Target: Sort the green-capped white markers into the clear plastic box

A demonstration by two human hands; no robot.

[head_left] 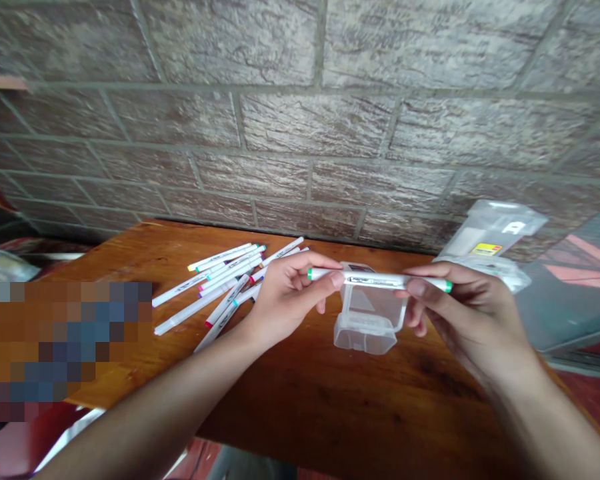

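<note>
- The left hand has its grip pressed on a slim white marker with green ends and dark print, thumb on the near side and fingers behind, just inboard of the green tip at that end.
- The right hand pinches the same marker toward its other end, thumb in front and forefinger along the top, with the second green tip showing past the thumb.
- So the marker lies between the two grips, nearly level, held clear of the wooden table with a glossy orange-brown top, its print facing the wearer.
- Beyond and below the marker, between the two grips, is an open case of clear, colourless plastic; the marker and fingers hide part of it.
- Left of the left grip lies a loose heap of white markers with variously coloured ends, the nearest ones just beside or behind that hand.
- Past the right grip, on its far side, is a clear plastic package with a yellow label.
- To hold the marker well, a light, even pinch from both sides should be enough; the smooth round barrel could roll under uneven thumbs.
- Thumbs set off the print leave it readable, and matching the height of both grips would level the marker.
</note>
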